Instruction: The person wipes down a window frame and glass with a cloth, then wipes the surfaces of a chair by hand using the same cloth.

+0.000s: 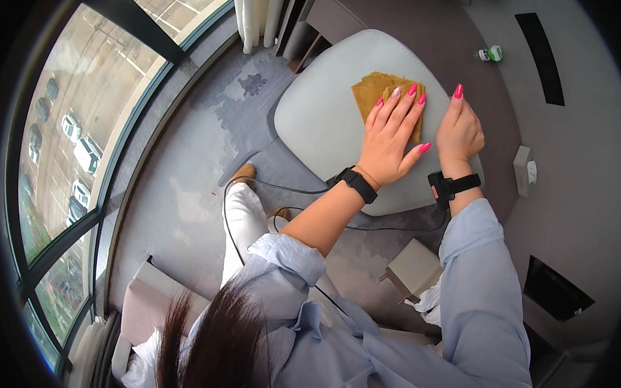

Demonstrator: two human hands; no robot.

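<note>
My left hand (393, 132) lies palm down on a folded mustard-yellow cloth (368, 92), its fingers slightly apart. Beneath the cloth is the pale grey padded surface of a chair (317, 106). My right hand (459, 130) is at the right edge of that surface, fingers curled and thumb pointing away from me. Those fingertips are hidden, so whether they grip the edge cannot be seen. Each wrist wears a black strap (360, 184) with a small device (437, 188) on it.
A black cable (284, 187) loops past my legs. Left stands a large window (92, 109); a pink-grey chair (155, 297) is below it. A small stool (414, 267) stands near my right arm. Along the right are a tissue box (522, 171) and a small green-and-white container (492, 53).
</note>
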